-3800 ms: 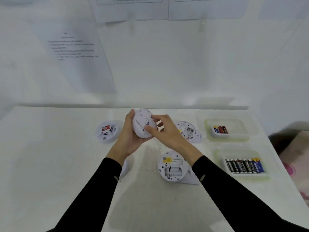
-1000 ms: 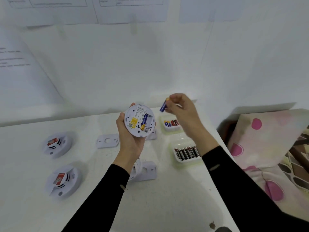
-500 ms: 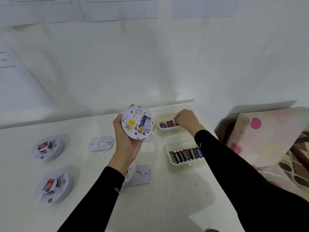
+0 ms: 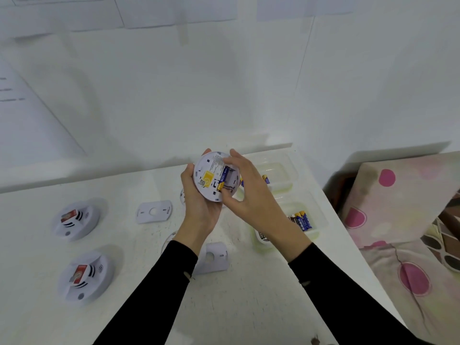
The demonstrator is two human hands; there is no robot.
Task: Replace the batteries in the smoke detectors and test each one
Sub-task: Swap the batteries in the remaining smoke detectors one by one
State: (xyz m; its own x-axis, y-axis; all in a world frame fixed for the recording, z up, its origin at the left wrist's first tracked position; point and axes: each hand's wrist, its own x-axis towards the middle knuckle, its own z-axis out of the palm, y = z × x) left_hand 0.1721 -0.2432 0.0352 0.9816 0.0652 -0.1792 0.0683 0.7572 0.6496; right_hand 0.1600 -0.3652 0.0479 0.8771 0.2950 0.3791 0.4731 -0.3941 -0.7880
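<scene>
Blue battery (image 4: 222,177) sits in the detector (image 4: 208,168), cupped back-up in the left hand (image 4: 199,207) for access. The right hand (image 4: 251,192) curls over it; whether it pinches is unclear.

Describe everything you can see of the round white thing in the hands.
The smoke detector is a round white plastic disc, held up, tilted, its back facing the camera. That back carries a yellow label, small print and an open bay with a blue battery. The left hand cups it from below; the right hand curls over its right edge.
</scene>
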